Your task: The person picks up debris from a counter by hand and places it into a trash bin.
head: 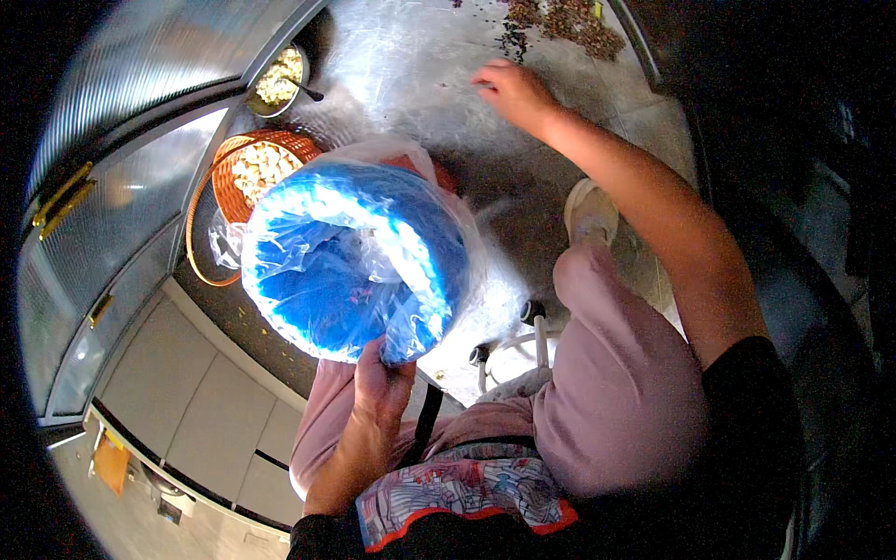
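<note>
My left hand [383, 378] grips the near rim of a blue bin [308, 255] lined with a clear plastic bag, which stands in front of me between my legs. Crumpled clear plastic and small scraps lie inside the bin. My right hand [505, 85] is stretched out over the metal-grey floor [392, 63], below a pile of dark brown scraps [581, 31]. Its fingers are curled, and whether they hold something small cannot be told.
A wicker basket [297, 145] of pale pieces stands left of the bin. Beyond it is a metal bowl [266, 108] of pale chopped pieces with a dark-handled utensil [308, 91]. Ribbed glass doors [133, 168] line the left. A wheeled stool base [539, 339] is by my right leg.
</note>
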`<state>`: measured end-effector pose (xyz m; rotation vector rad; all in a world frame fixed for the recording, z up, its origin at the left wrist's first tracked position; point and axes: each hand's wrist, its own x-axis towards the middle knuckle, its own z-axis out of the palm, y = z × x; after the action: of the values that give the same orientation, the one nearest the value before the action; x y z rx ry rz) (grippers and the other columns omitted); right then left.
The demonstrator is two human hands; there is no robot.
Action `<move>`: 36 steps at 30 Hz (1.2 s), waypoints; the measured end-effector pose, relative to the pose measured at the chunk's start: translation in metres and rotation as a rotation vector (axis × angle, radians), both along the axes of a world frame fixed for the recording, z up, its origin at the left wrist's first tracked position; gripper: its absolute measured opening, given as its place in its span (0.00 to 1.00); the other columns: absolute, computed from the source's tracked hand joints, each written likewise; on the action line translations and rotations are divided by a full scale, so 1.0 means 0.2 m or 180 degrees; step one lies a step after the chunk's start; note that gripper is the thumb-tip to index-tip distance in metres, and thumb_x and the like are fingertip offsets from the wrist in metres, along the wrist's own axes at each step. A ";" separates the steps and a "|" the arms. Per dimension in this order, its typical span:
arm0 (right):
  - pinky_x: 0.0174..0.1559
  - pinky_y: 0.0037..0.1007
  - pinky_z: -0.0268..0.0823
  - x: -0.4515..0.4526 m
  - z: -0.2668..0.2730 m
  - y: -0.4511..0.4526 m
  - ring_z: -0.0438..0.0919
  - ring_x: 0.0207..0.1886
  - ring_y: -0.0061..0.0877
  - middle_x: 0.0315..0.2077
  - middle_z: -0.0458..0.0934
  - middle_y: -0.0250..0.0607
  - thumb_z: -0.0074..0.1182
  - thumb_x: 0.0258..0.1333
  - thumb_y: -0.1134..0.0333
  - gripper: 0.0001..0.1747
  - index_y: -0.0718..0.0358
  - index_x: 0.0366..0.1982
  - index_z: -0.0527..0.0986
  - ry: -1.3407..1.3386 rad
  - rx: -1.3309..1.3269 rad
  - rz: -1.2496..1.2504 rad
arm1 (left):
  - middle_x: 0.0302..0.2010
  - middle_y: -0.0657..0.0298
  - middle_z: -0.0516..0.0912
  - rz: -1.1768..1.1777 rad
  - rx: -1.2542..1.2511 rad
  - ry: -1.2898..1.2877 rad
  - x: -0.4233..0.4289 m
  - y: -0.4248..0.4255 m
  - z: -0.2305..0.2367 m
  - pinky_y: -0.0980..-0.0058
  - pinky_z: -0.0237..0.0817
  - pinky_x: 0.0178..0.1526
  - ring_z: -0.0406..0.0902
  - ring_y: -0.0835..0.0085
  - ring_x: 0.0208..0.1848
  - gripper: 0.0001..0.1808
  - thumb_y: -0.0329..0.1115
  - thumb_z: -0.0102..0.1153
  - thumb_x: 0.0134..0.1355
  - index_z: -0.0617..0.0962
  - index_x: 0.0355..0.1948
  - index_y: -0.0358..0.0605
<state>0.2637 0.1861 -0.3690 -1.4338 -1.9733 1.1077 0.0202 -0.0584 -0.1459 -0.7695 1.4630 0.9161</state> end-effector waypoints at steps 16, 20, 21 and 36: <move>0.33 0.36 0.64 -0.15 -0.29 0.15 0.72 0.33 0.38 0.27 0.72 0.45 0.46 0.46 0.70 0.05 0.62 0.27 0.69 -0.0643 0.0835 -0.0106 | 0.42 0.56 0.74 -0.0114 0.0179 0.0142 -0.05 -0.08 -0.08 0.68 0.65 0.48 0.73 0.65 0.43 0.16 0.28 0.43 0.53 0.66 0.45 0.36; 0.33 0.38 0.63 -0.01 -0.03 0.19 0.72 0.33 0.45 0.28 0.73 0.52 0.45 0.47 0.69 0.06 0.65 0.27 0.69 0.0119 0.0029 -0.0753 | 0.41 0.57 0.74 -0.0337 0.0436 0.0329 -0.03 -0.08 -0.07 0.69 0.65 0.48 0.73 0.66 0.43 0.16 0.28 0.44 0.53 0.66 0.45 0.36; 0.31 0.34 0.65 0.02 -0.02 0.19 0.74 0.30 0.38 0.26 0.74 0.46 0.46 0.49 0.66 0.08 0.65 0.27 0.69 -0.0043 0.0045 -0.0660 | 0.41 0.58 0.74 -0.0592 0.0517 0.0494 -0.03 -0.09 -0.07 0.70 0.65 0.47 0.73 0.66 0.43 0.16 0.28 0.44 0.53 0.67 0.44 0.36; 0.31 0.29 0.65 -0.26 1.21 -0.01 0.74 0.27 0.33 0.24 0.73 0.42 0.48 0.41 0.76 0.05 0.66 0.26 0.70 0.0831 0.1347 0.1416 | 0.51 0.61 0.65 -0.0956 0.1401 0.0412 -0.15 0.06 -0.05 0.73 0.61 0.47 0.66 0.69 0.50 0.27 0.45 0.46 0.57 0.59 0.54 0.45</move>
<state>0.2125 0.1847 -0.1265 -0.6191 -2.2125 0.9111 -0.0094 -0.0471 -0.1563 -0.1638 1.3723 1.0180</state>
